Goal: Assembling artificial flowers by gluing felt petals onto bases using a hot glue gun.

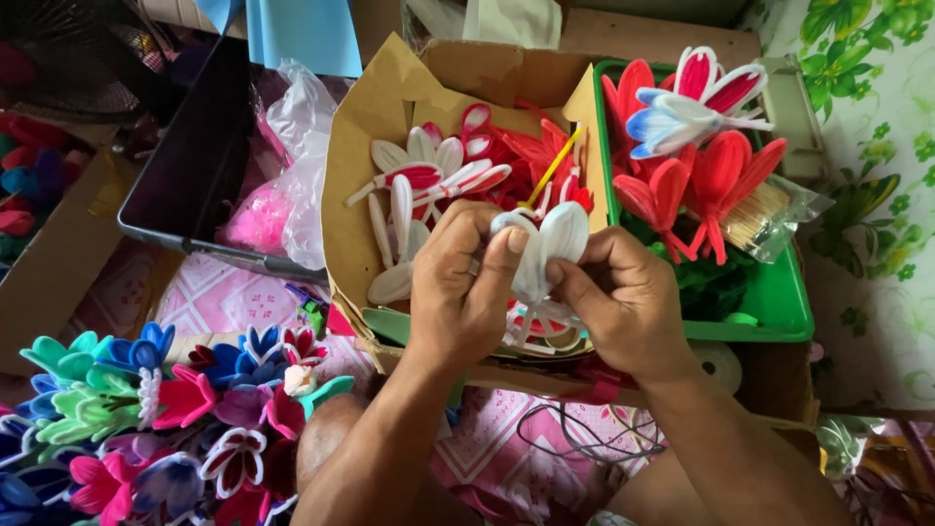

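My left hand (460, 282) and my right hand (623, 297) meet over an open cardboard box (355, 185). Together they pinch a white plastic flower piece (550, 239) with rounded petals, and a thin yellow stick (551, 168) rises from behind it. My left thumb presses on the top of one petal. My right fingers hold the petal's lower side. Inside the box lie several loose white, red-striped and red petal pieces (429, 170).
A green tray (779, 302) at the right holds red, white and blue plastic flowers (687, 117) and a bag of sticks (765, 214). Finished multicoloured flowers (156, 409) are heaped at lower left. A dark bin with plastic bags (292, 166) stands at upper left.
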